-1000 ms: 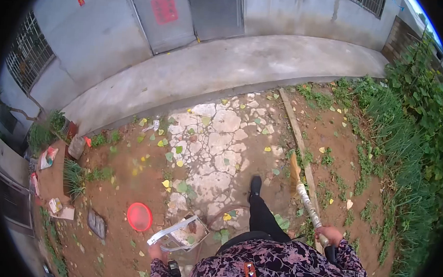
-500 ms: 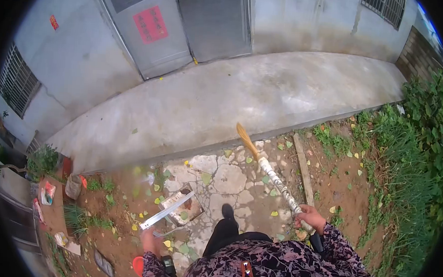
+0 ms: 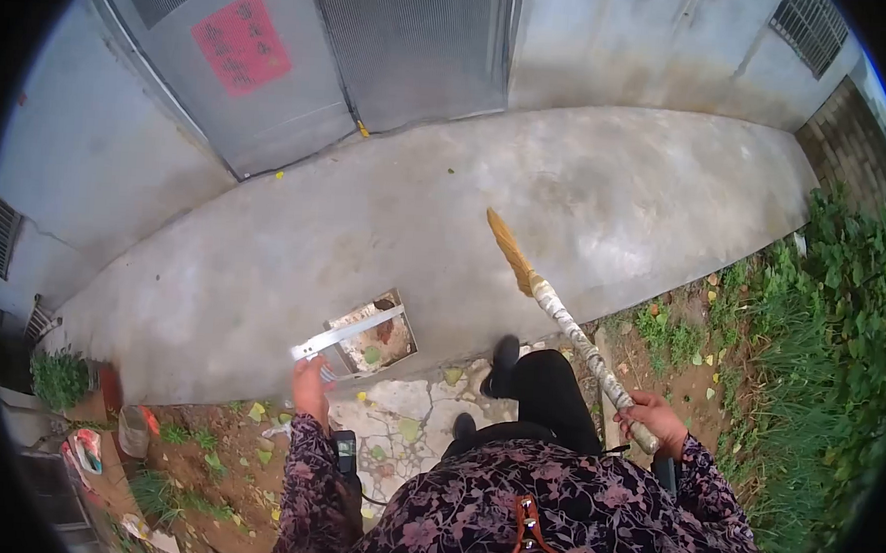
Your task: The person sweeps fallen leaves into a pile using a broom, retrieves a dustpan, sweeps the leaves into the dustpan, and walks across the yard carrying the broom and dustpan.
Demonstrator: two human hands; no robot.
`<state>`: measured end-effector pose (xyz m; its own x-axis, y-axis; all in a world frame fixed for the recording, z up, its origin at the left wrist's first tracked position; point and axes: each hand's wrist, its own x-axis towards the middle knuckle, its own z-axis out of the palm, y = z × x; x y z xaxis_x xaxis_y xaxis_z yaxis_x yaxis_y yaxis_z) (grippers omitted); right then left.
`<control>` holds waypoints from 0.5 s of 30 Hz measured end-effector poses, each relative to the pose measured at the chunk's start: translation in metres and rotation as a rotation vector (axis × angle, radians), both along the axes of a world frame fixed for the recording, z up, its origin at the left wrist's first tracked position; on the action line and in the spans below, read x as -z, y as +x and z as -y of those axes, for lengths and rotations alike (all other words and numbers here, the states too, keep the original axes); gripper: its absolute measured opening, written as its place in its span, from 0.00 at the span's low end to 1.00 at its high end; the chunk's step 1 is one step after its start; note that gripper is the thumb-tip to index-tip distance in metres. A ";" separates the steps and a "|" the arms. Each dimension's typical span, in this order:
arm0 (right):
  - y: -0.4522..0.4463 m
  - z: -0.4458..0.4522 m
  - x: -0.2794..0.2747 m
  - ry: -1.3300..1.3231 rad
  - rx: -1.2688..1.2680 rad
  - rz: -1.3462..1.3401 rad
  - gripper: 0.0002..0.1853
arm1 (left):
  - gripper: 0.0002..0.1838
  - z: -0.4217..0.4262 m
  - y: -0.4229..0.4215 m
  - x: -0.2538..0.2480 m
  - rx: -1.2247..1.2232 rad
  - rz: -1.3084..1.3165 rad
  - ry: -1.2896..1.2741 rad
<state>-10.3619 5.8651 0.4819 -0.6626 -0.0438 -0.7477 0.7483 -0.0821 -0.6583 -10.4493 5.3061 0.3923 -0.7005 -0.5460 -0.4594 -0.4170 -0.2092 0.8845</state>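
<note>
My right hand (image 3: 656, 423) is wrapped round the white-and-dark patterned handle of a broom (image 3: 584, 349). Its straw-coloured head points forward over the concrete step (image 3: 251, 317). On the left, my left hand (image 3: 311, 385) grips the end of a dustpan (image 3: 399, 346) with a pale metal strip across it. Brownish dirt and a green leaf show inside the pan, which is over the step; whether it touches the concrete I cannot tell. My feet are close to the step's edge, one dark shoe (image 3: 500, 368) farther forward than the other.
A grey double door (image 3: 415, 55) with a red paper stands behind the step. Cracked paving (image 3: 406, 415) with fallen leaves lies at my feet. Green plants (image 3: 807, 396) line the right side. A potted bush (image 3: 60, 379) and a grey bucket (image 3: 134, 431) are at left.
I have stepped forward, so the step and door are nearer. The dustpan has moved from above the paving to over the step. Both hands keep their grip.
</note>
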 end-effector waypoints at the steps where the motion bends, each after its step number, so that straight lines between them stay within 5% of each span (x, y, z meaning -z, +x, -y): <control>1: -0.031 -0.002 -0.001 0.041 -0.075 -0.048 0.13 | 0.07 -0.001 -0.046 0.001 -0.002 0.009 0.004; 6: -0.229 0.013 -0.001 0.082 -0.164 -0.120 0.14 | 0.10 -0.003 -0.248 0.010 0.163 0.044 -0.048; 15: -0.564 0.035 -0.112 0.023 -0.466 -0.073 0.21 | 0.14 -0.003 -0.503 -0.005 0.114 0.304 -0.094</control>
